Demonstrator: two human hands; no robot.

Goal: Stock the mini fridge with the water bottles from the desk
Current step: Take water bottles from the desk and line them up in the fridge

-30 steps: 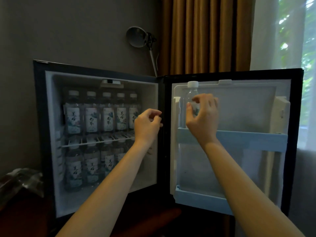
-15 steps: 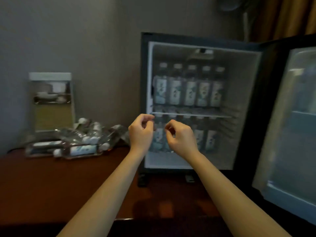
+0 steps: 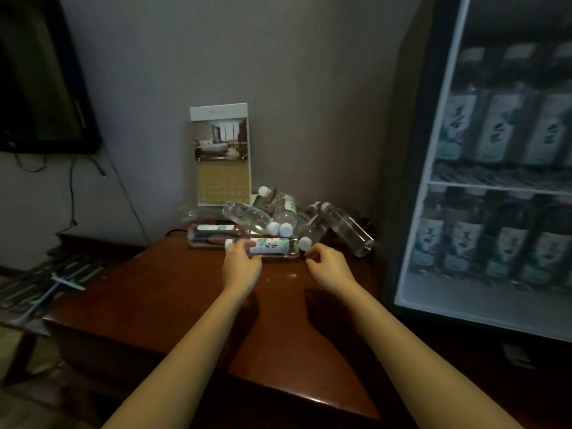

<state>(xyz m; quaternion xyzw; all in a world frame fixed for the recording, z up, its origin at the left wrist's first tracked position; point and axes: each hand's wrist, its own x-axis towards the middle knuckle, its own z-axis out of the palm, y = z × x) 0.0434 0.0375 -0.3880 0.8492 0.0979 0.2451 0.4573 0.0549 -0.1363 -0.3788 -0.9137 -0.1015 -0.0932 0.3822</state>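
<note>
- Reaching in from 6 o'clock, both forearms cross the desk (image 3: 173, 292) toward centre frame.
- The left hand (image 3: 242, 265) curls round the base end of the nearest water bottle (image 3: 270, 246), which lies flat, cap toward 3 o'clock.
- The right hand (image 3: 328, 265) is loosely curled and holds nothing, just beside that cap.
- Toward 12 o'clock, the remaining bottles (image 3: 278, 216) lie heaped before a standing card (image 3: 221, 150).
- At 3 o'clock the mini fridge (image 3: 495, 187) stands open, its visible shelves packed.
- Step in hand: picking up the next bottle. The next move probably calls for lifting it clear without disturbing the heap, then finding a free slot.
</note>
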